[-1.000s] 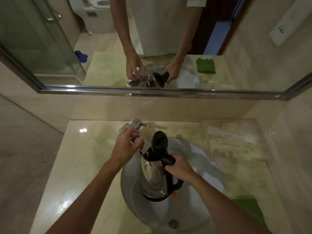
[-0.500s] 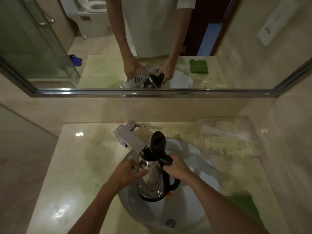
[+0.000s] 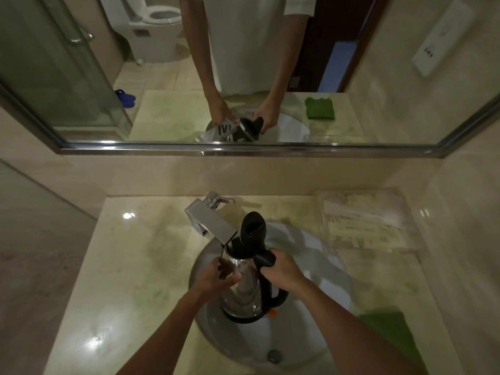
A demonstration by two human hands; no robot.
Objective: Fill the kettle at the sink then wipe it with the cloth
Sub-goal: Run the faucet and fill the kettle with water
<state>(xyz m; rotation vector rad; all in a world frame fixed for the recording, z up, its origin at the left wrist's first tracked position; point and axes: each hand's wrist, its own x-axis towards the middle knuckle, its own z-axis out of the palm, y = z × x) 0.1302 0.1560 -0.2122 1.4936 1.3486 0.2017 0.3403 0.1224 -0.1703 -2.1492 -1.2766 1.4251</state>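
A steel kettle [image 3: 244, 290] with a black handle and base is held over the white sink basin [image 3: 305, 336]. Its black lid [image 3: 253, 229] stands hinged open, and the open mouth sits right under the spout of the chrome tap [image 3: 209, 221]. My right hand [image 3: 281, 269] grips the black handle near its top. My left hand [image 3: 219, 276] is pressed against the kettle's shiny left side. A folded green cloth [image 3: 389, 334] lies on the counter to the right of the basin, partly behind my right forearm. I cannot tell whether water is flowing.
The marble counter [image 3: 121, 280] surrounds the basin, whose drain [image 3: 274, 355] is near the front. A clear tray with papers [image 3: 365, 226] sits at the back right. The mirror [image 3: 243, 71] above reflects my arms, the kettle and the cloth.
My left hand left the tap lever, came down and settled against the kettle's side. The kettle stayed under the spout in my right hand.
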